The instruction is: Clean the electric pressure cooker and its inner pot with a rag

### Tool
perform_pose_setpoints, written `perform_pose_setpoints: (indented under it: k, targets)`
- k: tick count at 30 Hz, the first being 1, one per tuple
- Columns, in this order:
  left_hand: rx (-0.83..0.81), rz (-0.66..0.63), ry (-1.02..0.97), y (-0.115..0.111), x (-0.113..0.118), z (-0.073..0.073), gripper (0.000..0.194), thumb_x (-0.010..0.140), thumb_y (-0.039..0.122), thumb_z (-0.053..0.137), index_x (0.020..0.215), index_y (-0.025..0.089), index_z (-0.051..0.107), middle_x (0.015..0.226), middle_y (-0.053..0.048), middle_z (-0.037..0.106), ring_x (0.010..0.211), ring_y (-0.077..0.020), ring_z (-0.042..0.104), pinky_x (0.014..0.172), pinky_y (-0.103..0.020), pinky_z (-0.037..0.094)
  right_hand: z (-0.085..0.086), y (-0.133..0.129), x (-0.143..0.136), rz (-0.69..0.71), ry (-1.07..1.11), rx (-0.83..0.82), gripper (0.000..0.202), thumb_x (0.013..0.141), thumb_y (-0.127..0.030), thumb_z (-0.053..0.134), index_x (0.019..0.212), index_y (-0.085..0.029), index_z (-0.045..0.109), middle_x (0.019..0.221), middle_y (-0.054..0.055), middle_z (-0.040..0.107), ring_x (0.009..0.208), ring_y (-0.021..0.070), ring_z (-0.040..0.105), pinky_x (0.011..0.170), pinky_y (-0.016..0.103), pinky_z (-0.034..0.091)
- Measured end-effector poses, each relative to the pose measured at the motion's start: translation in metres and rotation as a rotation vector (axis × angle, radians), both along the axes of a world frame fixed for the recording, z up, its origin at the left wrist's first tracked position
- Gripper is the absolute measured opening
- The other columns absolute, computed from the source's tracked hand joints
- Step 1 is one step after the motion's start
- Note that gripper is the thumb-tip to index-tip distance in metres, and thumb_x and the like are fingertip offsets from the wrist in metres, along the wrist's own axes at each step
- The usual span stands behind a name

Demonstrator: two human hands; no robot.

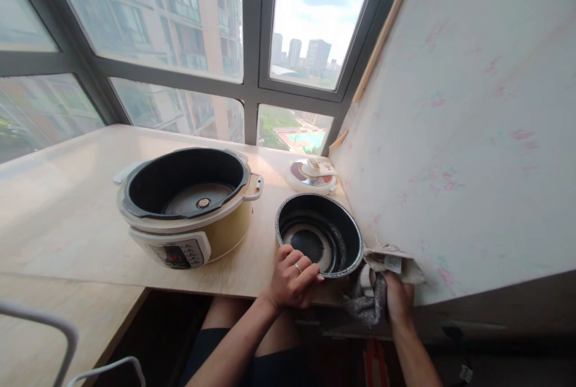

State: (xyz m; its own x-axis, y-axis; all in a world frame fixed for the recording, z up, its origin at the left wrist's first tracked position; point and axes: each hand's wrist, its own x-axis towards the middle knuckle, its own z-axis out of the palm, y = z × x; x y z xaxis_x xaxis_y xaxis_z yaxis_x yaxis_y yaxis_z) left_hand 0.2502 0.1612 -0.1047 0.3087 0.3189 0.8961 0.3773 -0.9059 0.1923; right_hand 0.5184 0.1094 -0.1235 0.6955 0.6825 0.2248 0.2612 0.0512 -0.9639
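Head view: clamping grey-beige fabric cloth (369,297) in right hand (398,298), in left hand (294,276) round black metal pot (344,228), out of cream-gold cooker (229,231), still whitish-marked.

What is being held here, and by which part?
The left grip holds the black pot by its near rim; the right grip holds a bunched cloth, though which part is unclear.

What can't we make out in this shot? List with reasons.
All in the head view:
- Right hand, fingertips: hidden by the bunched cloth.
- Black pot, underside: hidden by its own body.
- Cooker, lettering on its control panel: too small to read.
- White bent tube, far ends: cut off by the left and bottom edges.
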Motion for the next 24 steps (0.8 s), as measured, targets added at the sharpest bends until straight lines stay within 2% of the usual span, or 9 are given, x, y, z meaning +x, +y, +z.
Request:
perform_pose_setpoints:
  k: [2,4,7,10,13,16,18,20,24]
  targets:
    - [-0.032,0.018,0.005,-0.003,0.000,0.004,0.012,0.088,0.021,0.052,0.082,0.017,0.060,0.065,-0.002,0.058,0.067,-0.0172,0.050,0.078,-0.040,0.035,0.006,0.011,-0.001,-0.007,-0.102,0.014,0.055,0.068,-0.044,0.069,0.117,-0.019,0.070,0.116,0.010,0.071,0.120,0.0335,0.060,0.107,0.048,0.045]
    - [-0.068,0.034,-0.009,-0.007,0.001,0.007,0.010,0.088,0.021,0.054,0.082,0.018,0.062,0.071,-0.003,0.063,0.076,-0.0184,0.058,0.087,-0.041,0.038,0.007,0.021,-0.001,0.048,-0.181,-0.016,0.058,0.072,-0.046,0.067,0.122,-0.017,0.067,0.129,0.014,0.065,0.127,0.0337,0.056,0.111,0.049,0.041]
    - [-0.118,0.065,-0.043,-0.013,0.000,0.010,0.007,0.087,0.018,0.057,0.084,0.019,0.064,0.089,-0.004,0.071,0.100,-0.0218,0.064,0.103,-0.044,0.036,-0.004,0.033,0.003,0.126,-0.268,-0.073,0.060,0.079,-0.049,0.062,0.128,-0.015,0.062,0.134,0.017,0.061,0.129,0.0330,0.054,0.114,0.050,0.037]
    - [-0.160,0.138,-0.049,-0.016,-0.002,0.013,0.013,0.086,0.015,0.060,0.095,0.020,0.069,0.116,-0.008,0.071,0.123,-0.0267,0.058,0.112,-0.048,0.033,-0.020,0.041,0.006,0.153,-0.332,-0.054,0.060,0.084,-0.051,0.059,0.131,-0.015,0.058,0.134,0.018,0.060,0.128,0.0317,0.055,0.113,0.049,0.038]
    - [-0.257,0.277,-0.051,-0.014,-0.003,0.014,0.037,0.087,0.018,0.062,0.124,0.019,0.065,0.143,-0.014,0.056,0.140,-0.0319,0.044,0.116,-0.052,0.032,-0.032,0.046,0.006,0.101,-0.458,-0.063,0.057,0.086,-0.047,0.056,0.132,-0.014,0.055,0.133,0.020,0.059,0.125,0.0329,0.055,0.110,0.050,0.041]
    - [-0.471,0.360,-0.128,-0.008,-0.002,0.008,0.063,0.089,0.020,0.060,0.150,0.018,0.044,0.161,-0.017,0.034,0.150,-0.0339,0.030,0.118,-0.054,0.030,-0.036,0.053,0.006,0.082,-0.659,-0.117,0.055,0.087,-0.039,0.049,0.135,-0.013,0.052,0.130,0.021,0.060,0.121,0.0342,0.056,0.104,0.051,0.044]
    - [-0.627,0.323,-0.204,-0.004,0.000,0.001,0.075,0.090,0.018,0.056,0.159,0.019,0.028,0.166,-0.016,0.022,0.153,-0.0324,0.024,0.121,-0.053,0.028,-0.034,0.058,0.006,0.110,-0.775,-0.190,0.045,0.089,-0.031,0.043,0.129,-0.014,0.054,0.121,0.019,0.062,0.112,0.0324,0.058,0.097,0.048,0.047]
    - [-0.734,0.255,-0.265,-0.001,0.002,-0.005,0.081,0.089,0.015,0.052,0.162,0.020,0.018,0.168,-0.014,0.015,0.155,-0.0301,0.019,0.124,-0.051,0.023,-0.028,0.065,0.008,0.135,-0.848,-0.313,0.032,0.090,-0.026,0.041,0.115,-0.017,0.058,0.110,0.017,0.064,0.101,0.0296,0.060,0.089,0.043,0.049]
    - [-0.788,0.168,-0.358,0.000,0.006,-0.011,0.087,0.085,0.010,0.048,0.164,0.020,0.013,0.170,-0.010,0.008,0.157,-0.0272,0.009,0.128,-0.048,0.012,-0.011,0.083,0.011,0.171,-0.906,-0.515,0.018,0.092,-0.025,0.040,0.095,-0.020,0.058,0.105,0.017,0.062,0.095,0.0289,0.059,0.078,0.038,0.048]
